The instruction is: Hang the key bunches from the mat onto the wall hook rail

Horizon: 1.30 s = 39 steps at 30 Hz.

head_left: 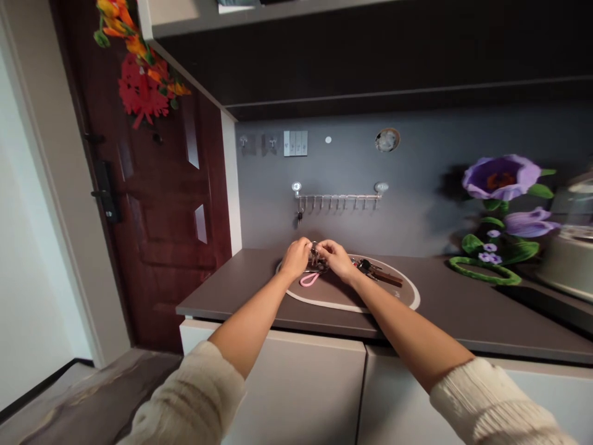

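Note:
Both my hands meet over an oval brown tray with a white rim on the dark countertop. My left hand and my right hand are closed in a pinch on a bunch of keys held between them just above the tray. A pink loop strap hangs from the bunch onto the tray. More keys with a brown leather fob lie on the tray to the right of my right hand.
A metal hook rail is fixed to the grey wall behind the tray, one key hanging at its left end. A purple fabric flower stands at the right, a metal pot beyond it. A dark red door is at left.

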{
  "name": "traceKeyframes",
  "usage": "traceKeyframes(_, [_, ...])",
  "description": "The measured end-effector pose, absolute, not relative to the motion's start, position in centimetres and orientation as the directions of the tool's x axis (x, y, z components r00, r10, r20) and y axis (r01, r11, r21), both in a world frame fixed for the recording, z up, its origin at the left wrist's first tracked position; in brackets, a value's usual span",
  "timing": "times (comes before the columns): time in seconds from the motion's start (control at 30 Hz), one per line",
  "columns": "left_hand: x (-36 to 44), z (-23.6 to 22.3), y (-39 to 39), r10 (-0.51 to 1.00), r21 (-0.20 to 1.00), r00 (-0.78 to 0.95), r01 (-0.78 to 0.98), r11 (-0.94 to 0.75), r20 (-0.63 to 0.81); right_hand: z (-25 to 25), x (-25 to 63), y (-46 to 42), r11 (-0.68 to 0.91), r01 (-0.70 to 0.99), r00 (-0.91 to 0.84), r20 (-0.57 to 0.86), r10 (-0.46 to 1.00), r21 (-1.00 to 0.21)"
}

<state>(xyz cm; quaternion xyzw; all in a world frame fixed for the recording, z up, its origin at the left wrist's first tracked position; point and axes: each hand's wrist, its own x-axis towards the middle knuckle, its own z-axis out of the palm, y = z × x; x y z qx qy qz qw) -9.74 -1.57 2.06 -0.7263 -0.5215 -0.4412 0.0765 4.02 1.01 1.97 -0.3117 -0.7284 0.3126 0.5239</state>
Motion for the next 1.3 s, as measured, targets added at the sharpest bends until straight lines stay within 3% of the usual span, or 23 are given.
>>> traceKeyframes(0.4, [-9.8, 2.1, -1.8, 0.718, 0.414, -0.099, 0.867, -0.277, 0.689, 4.1, 3.1, 2.6, 0.703, 0.232, -0.152, 0.689, 0.709, -0.672])
traceKeyframes(0.8, [-9.9, 1.8, -1.8, 0.816, 0.396, -0.238, 0.918, 0.012, 0.528, 9.2, -0.3, 7.7, 0.612, 0.236, 0.067, 0.641, 0.764, -0.755])
traceKeyframes(1.3, [-10.0, 1.5, -1.3, 0.832, 0.403, -0.253, 0.915, 0.039, 0.494, 10.6, -3.4, 12.0, 0.462, 0.247, 0.293, 0.520, 0.803, -0.852])
